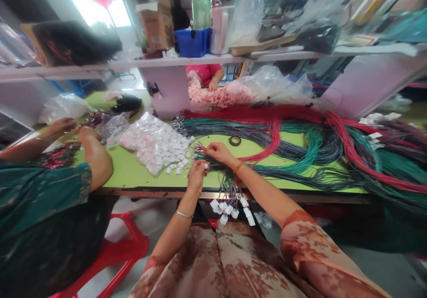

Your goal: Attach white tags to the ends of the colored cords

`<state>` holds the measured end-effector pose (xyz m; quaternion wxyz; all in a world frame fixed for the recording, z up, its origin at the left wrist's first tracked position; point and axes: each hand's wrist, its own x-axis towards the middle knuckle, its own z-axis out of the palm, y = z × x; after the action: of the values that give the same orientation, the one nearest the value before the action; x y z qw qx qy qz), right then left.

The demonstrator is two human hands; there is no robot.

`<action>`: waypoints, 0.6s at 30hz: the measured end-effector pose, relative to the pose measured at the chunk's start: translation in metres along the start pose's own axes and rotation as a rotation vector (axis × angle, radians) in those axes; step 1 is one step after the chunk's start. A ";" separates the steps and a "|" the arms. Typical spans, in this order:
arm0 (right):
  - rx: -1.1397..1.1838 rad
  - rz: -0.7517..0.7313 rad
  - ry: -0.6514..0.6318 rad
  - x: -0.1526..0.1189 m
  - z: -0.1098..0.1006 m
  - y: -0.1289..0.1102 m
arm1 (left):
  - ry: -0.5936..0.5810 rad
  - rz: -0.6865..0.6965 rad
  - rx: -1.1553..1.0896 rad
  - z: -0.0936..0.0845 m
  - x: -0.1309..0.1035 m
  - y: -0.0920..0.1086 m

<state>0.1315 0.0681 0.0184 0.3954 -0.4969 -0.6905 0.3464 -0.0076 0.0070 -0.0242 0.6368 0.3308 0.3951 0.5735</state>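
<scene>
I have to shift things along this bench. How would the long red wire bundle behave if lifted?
The red wire bundle would probably flop, since it bends in loose curves. Its many thin strands might splay apart. It may also snag the green wires, which it crosses toward the right.

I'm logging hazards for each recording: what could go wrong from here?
The hanging white connectors dangle over the table's front edge, close to the person's clothing, and might snag there. The loose white connectors, lying beside the left hand, could get knocked away. The red wires and green wires lie in overlapping bundles, so pulling one might tangle others.
</scene>
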 end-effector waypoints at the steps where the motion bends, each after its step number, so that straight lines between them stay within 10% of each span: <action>1: 0.026 -0.004 -0.014 -0.004 -0.002 -0.002 | 0.003 0.002 -0.010 0.000 0.000 0.000; 9: 0.148 0.004 -0.201 -0.040 -0.007 -0.003 | 0.005 0.025 -0.050 -0.001 0.002 -0.001; 18: 0.141 0.139 -0.106 -0.048 0.003 0.003 | -0.020 0.016 -0.042 -0.001 0.001 0.000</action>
<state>0.1399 0.0223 0.0049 0.3675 -0.4956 -0.6481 0.4465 -0.0087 0.0077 -0.0248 0.6431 0.3261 0.3739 0.5833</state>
